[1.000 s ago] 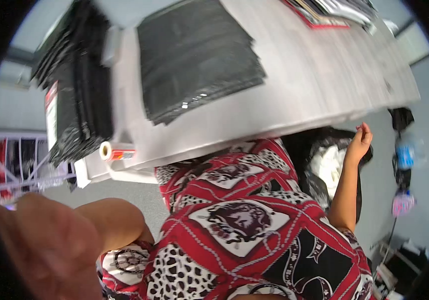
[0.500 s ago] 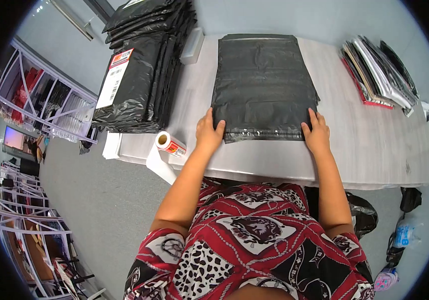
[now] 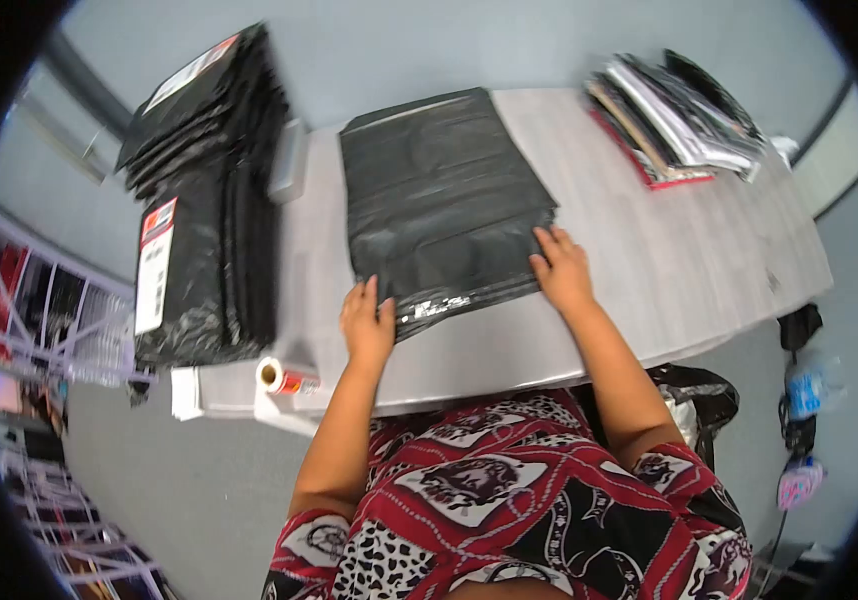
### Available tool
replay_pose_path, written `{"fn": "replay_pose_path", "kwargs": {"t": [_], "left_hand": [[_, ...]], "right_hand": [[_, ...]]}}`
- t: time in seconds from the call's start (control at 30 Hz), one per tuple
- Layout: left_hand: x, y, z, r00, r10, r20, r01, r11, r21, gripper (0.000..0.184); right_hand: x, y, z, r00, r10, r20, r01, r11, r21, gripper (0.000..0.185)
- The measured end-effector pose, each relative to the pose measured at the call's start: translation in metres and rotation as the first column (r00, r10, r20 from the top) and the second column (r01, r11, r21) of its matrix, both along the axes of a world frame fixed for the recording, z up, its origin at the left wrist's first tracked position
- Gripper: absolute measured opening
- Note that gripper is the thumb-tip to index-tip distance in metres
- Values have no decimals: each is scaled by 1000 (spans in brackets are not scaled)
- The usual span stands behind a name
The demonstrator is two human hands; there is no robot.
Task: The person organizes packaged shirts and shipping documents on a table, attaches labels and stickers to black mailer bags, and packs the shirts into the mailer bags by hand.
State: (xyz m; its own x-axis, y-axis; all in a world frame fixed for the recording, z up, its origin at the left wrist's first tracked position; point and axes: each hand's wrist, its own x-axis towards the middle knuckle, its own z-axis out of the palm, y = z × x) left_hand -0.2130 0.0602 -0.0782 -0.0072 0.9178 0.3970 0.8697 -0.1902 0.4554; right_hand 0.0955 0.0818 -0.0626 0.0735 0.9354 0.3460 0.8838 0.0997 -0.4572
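Flat on the pale table (image 3: 649,270) lies a pile of black plastic mailing bags (image 3: 439,190). My left hand (image 3: 366,322) rests at the near left corner of the pile, fingers spread. At its near right edge, my right hand (image 3: 563,268) touches the bags with fingers apart. Neither hand holds anything. A roll of labels (image 3: 287,378) lies near the front left edge of the table, its white strip hanging over the edge.
Stacked black packages with labels (image 3: 189,270) stand at the table's left, beside a clear box (image 3: 290,160). Bagged flat items (image 3: 679,120) lie at the back right. A black bag (image 3: 699,400) is below the front edge. Racks (image 3: 49,310) stand at far left.
Since a second ago, both hands have come to the sides of the black bags. Since half a second ago, the view has turned and shifted, while both hands stay at the pile's near corners.
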Motion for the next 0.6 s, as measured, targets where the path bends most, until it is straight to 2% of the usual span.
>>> {"fn": "replay_pose_path", "kwargs": {"t": [0.13, 0.2, 0.33, 0.37, 0.4, 0.43, 0.47, 0.5, 0.6], "left_hand": [[2, 4, 4, 999, 27, -40, -28, 999, -44, 43], [-4, 10, 7, 998, 41, -53, -43, 998, -41, 42], [-6, 27, -1, 997, 6, -81, -4, 999, 33, 41], [-6, 28, -5, 995, 11, -100, -6, 999, 52, 42], [-5, 27, 0, 998, -19, -57, 23, 998, 61, 43], [-6, 26, 3, 999, -38, -8, 38, 997, 61, 43], [-5, 24, 11, 991, -67, 113, 61, 997, 56, 41], [-9, 25, 8, 990, -57, 129, 48, 996, 68, 38], [-11, 24, 5, 979, -5, 203, -7, 998, 60, 37]], "right_hand": [[1, -1, 4, 997, 10, -73, -10, 1000, 2, 43], [-8, -2, 7, 999, 19, -31, -19, 1000, -16, 44], [0, 2, 0, 999, 40, 15, -40, 999, -33, 48], [1, 0, 2, 999, 36, -27, -36, 999, -27, 49], [1, 0, 2, 998, 19, -58, -19, 1000, 3, 46], [5, -1, 6, 985, -7, -173, 10, 1000, 21, 44], [9, 0, 12, 958, -16, -287, 30, 999, 44, 43], [15, 3, 18, 917, -8, -398, 40, 997, 71, 41], [56, 17, 50, 948, 11, -318, 123, 909, 398, 33]]}}
